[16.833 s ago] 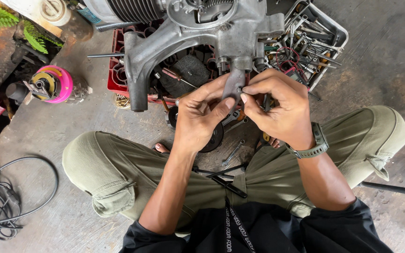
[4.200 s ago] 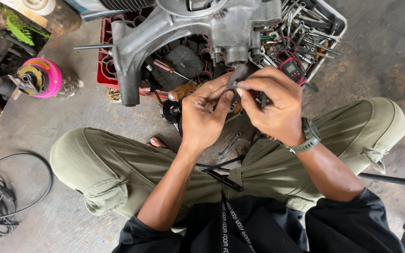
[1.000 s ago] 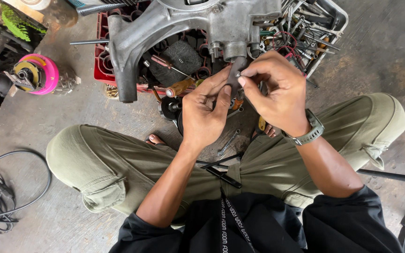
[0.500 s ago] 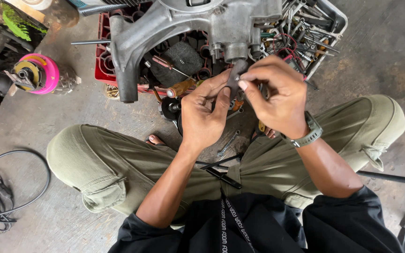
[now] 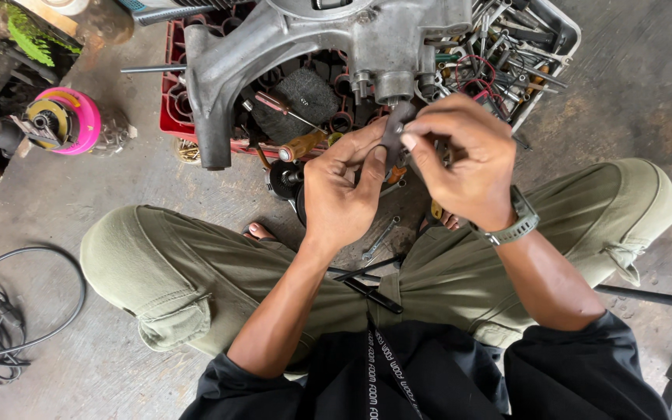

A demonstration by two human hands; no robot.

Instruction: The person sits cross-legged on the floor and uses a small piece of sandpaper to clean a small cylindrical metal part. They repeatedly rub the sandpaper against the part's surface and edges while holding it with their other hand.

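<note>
A seated person's left hand [image 5: 341, 194] and right hand [image 5: 460, 159] pinch a small dark part [image 5: 393, 134] between fingertips, just below a grey engine casing [image 5: 305, 39]. A red crate [image 5: 171, 109] of tools sits behind it on the concrete floor [image 5: 56, 202].

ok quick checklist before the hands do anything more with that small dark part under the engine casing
1. Both hands on the part: left hand and right hand pinch the small dark part. Ok.
2. Part lined up under the engine casing boss: cannot tell, fingers hide the joint.
3. Casing supported: rests across the red crate. Ok.
4. Tools within reach: orange-handled screwdriver and small wrench lie close. Ok.
5. Floor around the legs: loose tools lie there. Not ok.
</note>
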